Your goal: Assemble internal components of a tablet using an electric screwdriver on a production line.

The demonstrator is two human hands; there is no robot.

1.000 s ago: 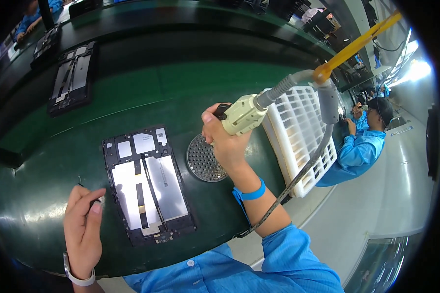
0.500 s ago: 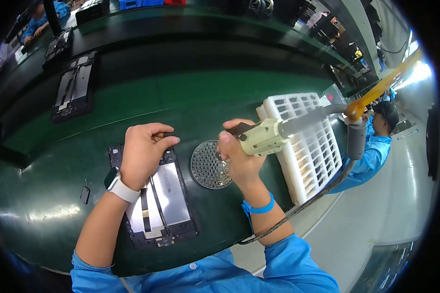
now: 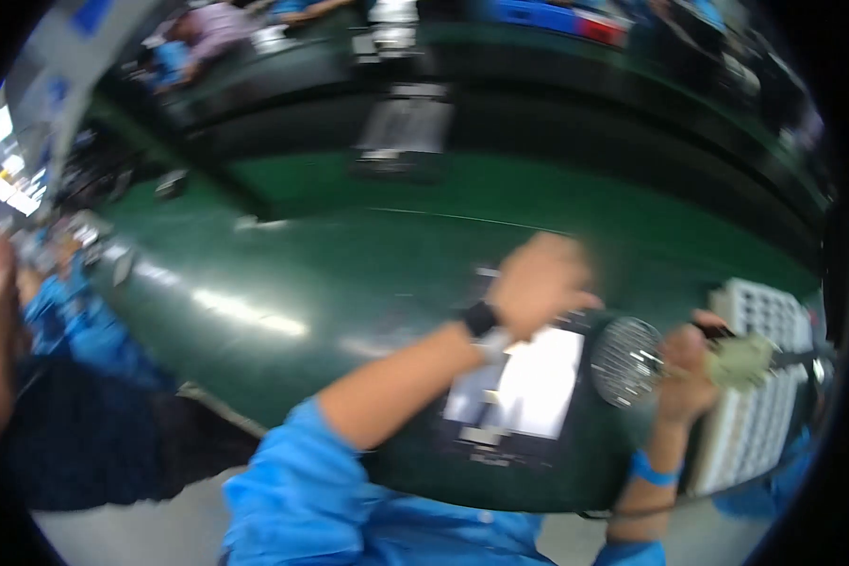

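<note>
Left hand (image 3: 538, 283) now over tablet (image 3: 542, 382) — co-worker (image 3: 90, 325) appeared.

Narrow gap between tablet (image 3: 540, 382) and perforated dish (image 3: 626, 363)

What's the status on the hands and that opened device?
Left hand over far end of the opened device, grip too blurred to tell. Right hand closed around pale-green handheld tool. In the way: left hand, partly hiding the device.

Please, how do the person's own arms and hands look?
The left hand is ungloved, with a dark-and-pale watch-like band at its wrist; the right hand, also ungloved, has a blue wristband. Blue sleeves leave both forearms largely uncovered. Blur hides finer details.
</note>
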